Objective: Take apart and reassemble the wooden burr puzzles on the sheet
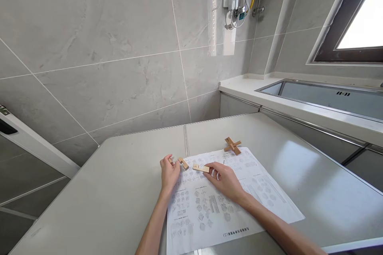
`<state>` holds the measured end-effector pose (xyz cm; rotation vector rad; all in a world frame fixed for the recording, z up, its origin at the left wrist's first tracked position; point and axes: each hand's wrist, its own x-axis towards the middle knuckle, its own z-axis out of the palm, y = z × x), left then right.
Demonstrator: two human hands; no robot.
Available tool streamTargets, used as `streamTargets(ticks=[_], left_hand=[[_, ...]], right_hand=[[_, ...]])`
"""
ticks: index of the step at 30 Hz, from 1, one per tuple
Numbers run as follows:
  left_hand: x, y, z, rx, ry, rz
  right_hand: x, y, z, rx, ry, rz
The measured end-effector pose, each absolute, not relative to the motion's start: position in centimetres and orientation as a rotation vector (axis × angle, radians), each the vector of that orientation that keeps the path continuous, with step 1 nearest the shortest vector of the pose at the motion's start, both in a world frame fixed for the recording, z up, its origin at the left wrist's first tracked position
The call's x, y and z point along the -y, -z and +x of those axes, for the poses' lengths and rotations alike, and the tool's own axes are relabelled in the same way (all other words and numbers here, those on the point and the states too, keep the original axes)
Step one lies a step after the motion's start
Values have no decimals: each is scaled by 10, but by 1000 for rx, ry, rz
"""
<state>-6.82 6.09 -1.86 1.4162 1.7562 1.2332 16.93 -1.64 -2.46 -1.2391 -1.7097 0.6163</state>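
My left hand (169,172) rests at the left edge of a printed sheet of diagrams (227,195), its fingers closed on a small wooden piece (170,160). A second notched wooden piece (183,163) lies just to its right. My right hand (224,179) pinches one end of a flat wooden bar (201,168) over the sheet. Farther off, at the sheet's top edge, sits an assembled wooden cross (232,146).
The grey table (119,191) stands against a tiled wall. On the right runs a white counter with a steel sink (323,95). A wall socket with cables and pipes (239,0) hangs above. At the upper right is a window (362,20).
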Motion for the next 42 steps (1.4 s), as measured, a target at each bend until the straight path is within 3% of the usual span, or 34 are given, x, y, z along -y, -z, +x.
streamTargets(ticks=[19, 42], left_hand=[[-47, 23, -57, -1702, -875, 1908], [-28, 14, -39, -1155, -693, 2079]], right_hand=[[18, 24, 169, 1680, -604, -1341], [12, 43, 171, 1782, -345, -1691]])
